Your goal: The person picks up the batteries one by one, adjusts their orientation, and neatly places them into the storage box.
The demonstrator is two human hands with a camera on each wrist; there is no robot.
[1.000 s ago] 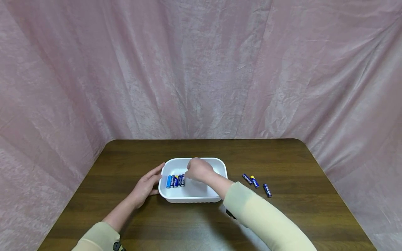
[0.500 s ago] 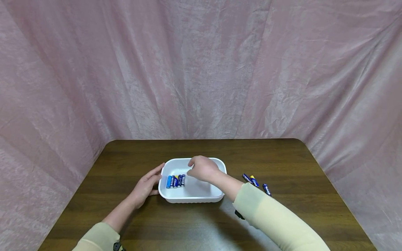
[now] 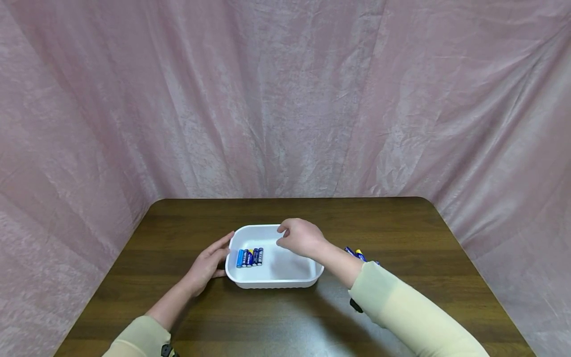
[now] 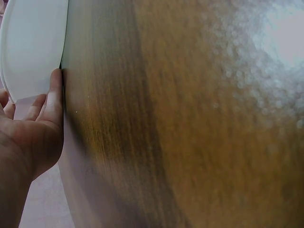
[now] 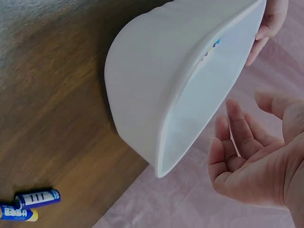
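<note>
From my end of the link, the head view shows me a white, rectangular plastic tray with rounded corners (image 3: 276,284) standing on a dark brown wood-grain table (image 3: 223,327). Inside it, towards the left end, a row of five small cylindrical batteries (image 3: 250,258) lies side by side: light blue at the far left, darker blue along the rest, with a yellow end on the middle one. I see the person's left hand (image 3: 206,267) at the tray's left end, fingers extended and touching the outside wall; the left wrist view shows me those fingers against the white plastic. The right hand (image 3: 302,238) is over the tray's far right part, its fingers loosely bent, thumb standing apart from them, holding nothing; in my right wrist view the fingertips are near the rim without touching it. To the right of the tray, on the table, I make out a dark blue and silver battery (image 5: 38,198) just beside a blue battery with a yellow end (image 5: 18,213). The pale yellow right sleeve (image 3: 415,312) hides most of another blue battery (image 3: 377,263) in the head view. Behind the table I see a pale pink, crushed-velvet curtain (image 3: 267,99) in folds.
</note>
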